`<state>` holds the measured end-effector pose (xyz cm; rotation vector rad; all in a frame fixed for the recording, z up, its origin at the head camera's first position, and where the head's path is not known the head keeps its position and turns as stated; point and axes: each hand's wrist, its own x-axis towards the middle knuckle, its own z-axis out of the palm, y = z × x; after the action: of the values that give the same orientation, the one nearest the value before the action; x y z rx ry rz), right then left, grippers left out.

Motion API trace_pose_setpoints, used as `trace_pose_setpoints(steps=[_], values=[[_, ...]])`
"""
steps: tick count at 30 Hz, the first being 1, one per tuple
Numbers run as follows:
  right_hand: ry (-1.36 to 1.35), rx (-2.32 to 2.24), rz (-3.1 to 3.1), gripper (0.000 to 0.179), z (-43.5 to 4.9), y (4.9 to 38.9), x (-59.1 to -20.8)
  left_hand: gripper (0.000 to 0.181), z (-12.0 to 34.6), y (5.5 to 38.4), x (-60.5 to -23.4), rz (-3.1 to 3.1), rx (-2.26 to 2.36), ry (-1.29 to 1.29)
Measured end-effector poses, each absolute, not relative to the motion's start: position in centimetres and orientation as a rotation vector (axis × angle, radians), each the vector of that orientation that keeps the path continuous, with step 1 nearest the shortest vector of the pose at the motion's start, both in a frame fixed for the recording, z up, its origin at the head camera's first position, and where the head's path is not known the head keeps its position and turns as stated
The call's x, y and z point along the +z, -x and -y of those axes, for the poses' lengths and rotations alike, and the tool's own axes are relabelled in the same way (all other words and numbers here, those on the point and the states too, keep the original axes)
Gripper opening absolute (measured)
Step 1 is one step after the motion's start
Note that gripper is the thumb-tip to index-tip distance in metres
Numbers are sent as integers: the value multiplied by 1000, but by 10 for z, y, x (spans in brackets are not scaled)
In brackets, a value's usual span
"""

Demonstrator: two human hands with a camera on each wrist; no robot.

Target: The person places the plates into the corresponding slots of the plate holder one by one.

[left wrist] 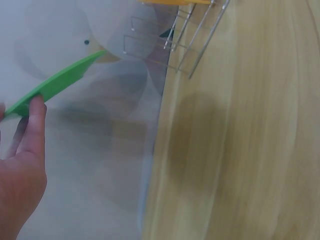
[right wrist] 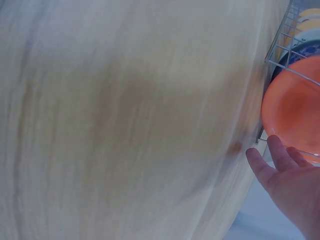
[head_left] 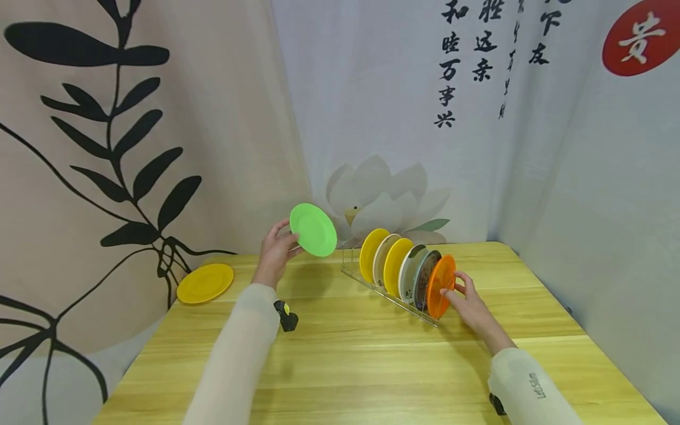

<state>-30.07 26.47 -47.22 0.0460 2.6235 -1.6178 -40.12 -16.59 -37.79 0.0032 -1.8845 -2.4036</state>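
My left hand [head_left: 273, 255] pinches a light green plate [head_left: 313, 229] by its edge, raised above the back of the table, left of the wire dish rack [head_left: 390, 298]. In the left wrist view the green plate [left wrist: 60, 82] is seen nearly edge-on, with fingers against its underside. An orange plate [head_left: 441, 287] stands at the right end of the rack. At that plate's right edge is my right hand [head_left: 470, 304]. The right wrist view shows this hand [right wrist: 292, 185] with its fingers spread, fingertips right at the rim of the orange plate [right wrist: 295, 107].
Left of the orange plate, the rack holds a dark patterned plate [head_left: 425, 280], a white patterned plate [head_left: 410, 274], yellow plates and a cream one, all upright. Another yellow plate [head_left: 205, 283] lies at the table's back left. A printed curtain [head_left: 239, 118] hangs behind the wooden table [head_left: 345, 366].
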Motion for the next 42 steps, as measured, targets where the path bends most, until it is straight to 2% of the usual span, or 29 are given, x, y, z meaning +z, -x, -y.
trace_pose_setpoints(steps=[29,42], values=[[-49,-1631,-2632,74,-264,300,-471,54,106,435,-377,1997,-2431,163],[-50,-1653,-2614,74,-267,303,-473,50,82,447,-400,2122,-2350,201]])
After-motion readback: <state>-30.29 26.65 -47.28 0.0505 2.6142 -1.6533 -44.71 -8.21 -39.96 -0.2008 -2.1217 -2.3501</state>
